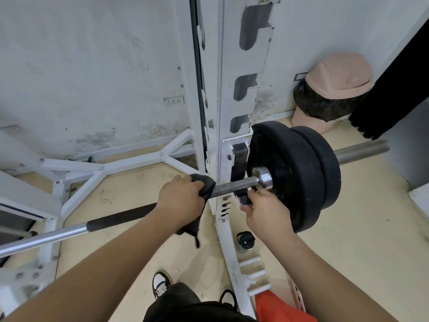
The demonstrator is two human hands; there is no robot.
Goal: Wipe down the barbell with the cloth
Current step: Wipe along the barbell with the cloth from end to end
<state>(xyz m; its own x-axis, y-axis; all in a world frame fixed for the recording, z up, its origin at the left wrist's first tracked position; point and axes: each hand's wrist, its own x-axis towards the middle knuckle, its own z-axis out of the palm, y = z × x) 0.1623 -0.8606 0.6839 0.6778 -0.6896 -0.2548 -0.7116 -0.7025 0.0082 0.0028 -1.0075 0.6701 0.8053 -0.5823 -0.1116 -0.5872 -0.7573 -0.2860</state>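
Observation:
The barbell (234, 184) runs from lower left to right across a white rack, its knurled steel shaft bare between my hands. My left hand (180, 198) is closed around the shaft with a dark cloth (204, 185) wrapped under the fingers; a tail of the cloth hangs below the wrist. My right hand (267, 211) grips a small black part of the rack's hook (243, 198) just under the shaft, next to the chrome collar (264, 181). Two black weight plates (299, 173) sit on the sleeve past the collar.
The white rack upright (234, 101) with cut-out slots stands right behind the bar. A pink bin (334, 89) with a black liner stands in the corner at the right. A small black bottle (246, 240) lies on the floor. White pegs (253, 273) stick out of the rack base.

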